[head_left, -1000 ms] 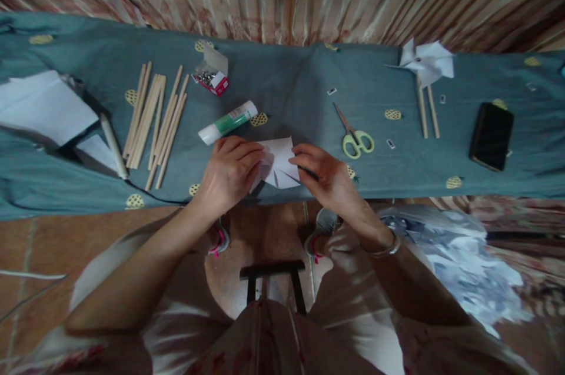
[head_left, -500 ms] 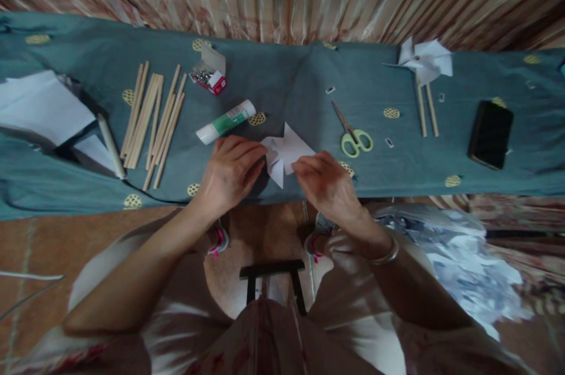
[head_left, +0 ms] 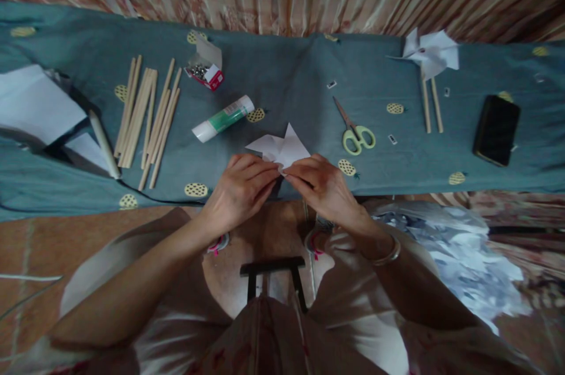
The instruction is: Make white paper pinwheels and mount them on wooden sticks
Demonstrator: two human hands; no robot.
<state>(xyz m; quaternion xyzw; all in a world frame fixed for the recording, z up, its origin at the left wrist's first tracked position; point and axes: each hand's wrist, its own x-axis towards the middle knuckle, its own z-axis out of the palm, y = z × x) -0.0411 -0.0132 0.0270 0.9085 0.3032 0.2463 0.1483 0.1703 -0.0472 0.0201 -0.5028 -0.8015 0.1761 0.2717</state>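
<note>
Between my hands, near the front edge of the table, is a white paper pinwheel [head_left: 286, 148] with pointed blades. My left hand [head_left: 242, 186] pinches its near side from the left. From the right, my right hand [head_left: 323, 185] pinches the same part, and the fingertips of both almost meet. My fingers cover the paper's near edge. A glue stick [head_left: 224, 119] lies just beyond my left hand. Scissors with green handles [head_left: 357, 138] rest to the right of the paper.
Wooden sticks [head_left: 148, 119] lie at the left beside a pen-shaped tool with a cord [head_left: 104, 144] and white paper sheets [head_left: 39, 101]. An open box of metal pins [head_left: 207, 72] stands behind the glue stick. A finished pinwheel [head_left: 432, 52], two sticks and a black phone [head_left: 497, 129] are at the right.
My hands have come closer together at the near side of the paper pinwheel. The paper has turned, and a blade now points left. The view has shifted slightly.
</note>
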